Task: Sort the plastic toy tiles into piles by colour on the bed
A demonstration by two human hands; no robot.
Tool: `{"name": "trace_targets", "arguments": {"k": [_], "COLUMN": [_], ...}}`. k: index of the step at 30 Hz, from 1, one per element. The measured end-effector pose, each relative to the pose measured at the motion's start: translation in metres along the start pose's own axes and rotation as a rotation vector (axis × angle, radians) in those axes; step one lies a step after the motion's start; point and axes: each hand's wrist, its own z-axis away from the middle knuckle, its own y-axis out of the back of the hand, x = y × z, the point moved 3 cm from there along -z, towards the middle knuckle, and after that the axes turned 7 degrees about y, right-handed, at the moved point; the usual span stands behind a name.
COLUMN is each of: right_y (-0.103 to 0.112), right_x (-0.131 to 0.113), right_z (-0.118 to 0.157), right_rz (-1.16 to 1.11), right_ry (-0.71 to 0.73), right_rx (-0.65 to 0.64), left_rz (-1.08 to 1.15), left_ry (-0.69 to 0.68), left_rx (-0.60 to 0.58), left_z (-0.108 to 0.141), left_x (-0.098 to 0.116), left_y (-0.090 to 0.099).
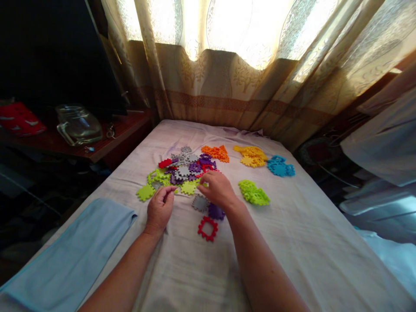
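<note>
My left hand [160,207] is closed at the near edge of a mixed pile, thumb and forefinger together; what they may pinch is too small to name. My right hand [216,188] bends over the pile's right side, its fingertips beside a green gear-edged piece [188,187]; its grip cannot be made out. Grey pieces [183,172], purple pieces [195,167] and a red piece [165,163] lie mixed in the pile. Nearer me are a grey square piece [200,203], a purple piece [216,211] partly under my right wrist, and a red frame piece [207,229].
Separate heaps of orange [216,152], yellow [251,156], blue [280,166] and green pieces [254,193] lie on the white sheet [292,242]. A folded light-blue cloth [78,251] is at left. A glass jar [79,125] stands on the wooden table [120,132].
</note>
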Motion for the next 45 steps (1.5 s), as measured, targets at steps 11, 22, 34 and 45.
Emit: {"name": "trace_targets", "arguments": {"k": [11,22,34,45], "right_y": [0.034,0.029,-0.037,-0.041], "right_x": [0.1,0.06,-0.027,-0.025], "right_z": [0.049,0.028,-0.003,-0.004], "right_rz": [0.157,0.103,0.098,0.06], "right_ry": [-0.561,-0.342,0.037,-0.005], "right_rx": [-0.242,-0.092,-0.05,-0.046], "left_rz": [0.002,0.044,0.096,0.076], "left_ry": [-0.005,0.032,0.082,0.07], "left_rx": [-0.011,0.028,0.056,0.048], "left_z": [0.001,0.0,-0.002,-0.002], "left_x": [0.001,0.0,-0.001,-0.002], "left_y": [-0.001,0.002,0.002,0.001]}}
